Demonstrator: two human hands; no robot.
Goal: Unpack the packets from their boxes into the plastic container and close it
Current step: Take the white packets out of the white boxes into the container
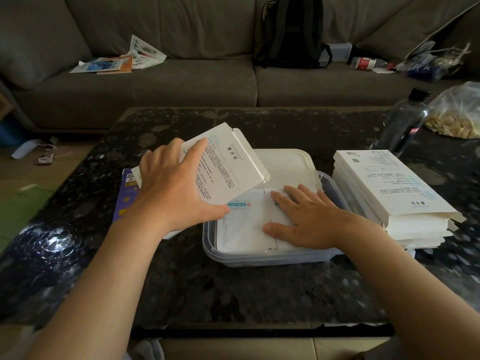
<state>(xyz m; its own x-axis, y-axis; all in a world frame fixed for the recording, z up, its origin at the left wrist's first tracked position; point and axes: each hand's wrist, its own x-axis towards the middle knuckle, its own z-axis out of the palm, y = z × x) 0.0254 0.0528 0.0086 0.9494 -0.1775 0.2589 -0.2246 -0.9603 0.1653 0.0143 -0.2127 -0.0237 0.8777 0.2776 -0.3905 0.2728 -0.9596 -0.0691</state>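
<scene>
Mid-frame, left hand (171, 188) grips a tilted white box (228, 165); right hand (306, 219) presses flat, fingers spread, on packets (246, 224) in the container (272, 258).

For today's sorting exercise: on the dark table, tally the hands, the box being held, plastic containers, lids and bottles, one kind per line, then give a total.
Hands: 2 (left hand, right hand)
Held box: 1
Container: 1
Lid: 1
Bottle: 1
Total: 6
</scene>
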